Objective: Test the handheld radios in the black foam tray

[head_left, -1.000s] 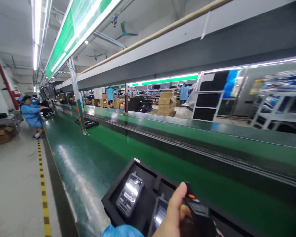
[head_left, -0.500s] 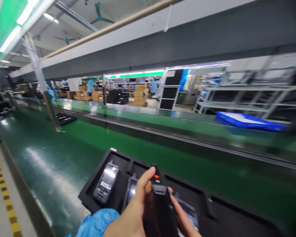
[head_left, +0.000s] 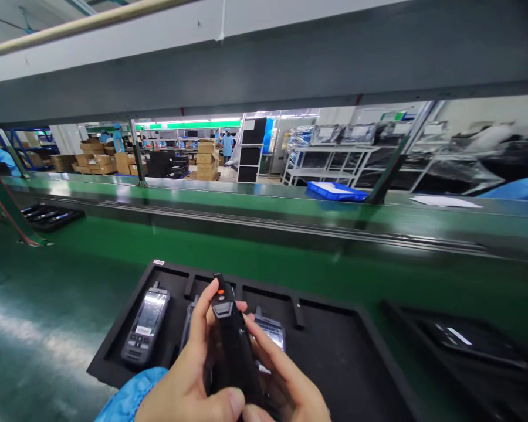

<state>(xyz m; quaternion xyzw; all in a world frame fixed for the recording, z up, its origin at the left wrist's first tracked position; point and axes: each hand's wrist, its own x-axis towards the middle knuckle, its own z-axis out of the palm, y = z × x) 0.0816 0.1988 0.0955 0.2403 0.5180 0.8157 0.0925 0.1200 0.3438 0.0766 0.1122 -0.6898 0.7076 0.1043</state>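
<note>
Between my two hands is a black handheld radio (head_left: 231,334) with an orange button near its top, seen edge-on and tilted. My left hand (head_left: 193,363) is closed round its left side, one finger up by the orange button. From the other side my right hand (head_left: 286,369) grips it, with both thumbs close together low on the body. Beneath lies a black foam tray (head_left: 334,346) with recesses. A handheld device with screen and keypad (head_left: 147,325) rests in its left recess. Two more devices, one of them a handset (head_left: 270,331), are partly hidden behind my hands.
Right of the foam tray is a second dark tray (head_left: 405,340) holding a flat black device (head_left: 475,340). Another tray of devices (head_left: 53,215) sits far left on the green bench (head_left: 114,234). A blue bin (head_left: 337,191) and white sheet (head_left: 446,201) lie on the back ledge. Co-workers are in the background.
The view has swung right, so the foam tray and my hands appear further left. The second tray at right has come into sight. Both hands still hold the radio.
</note>
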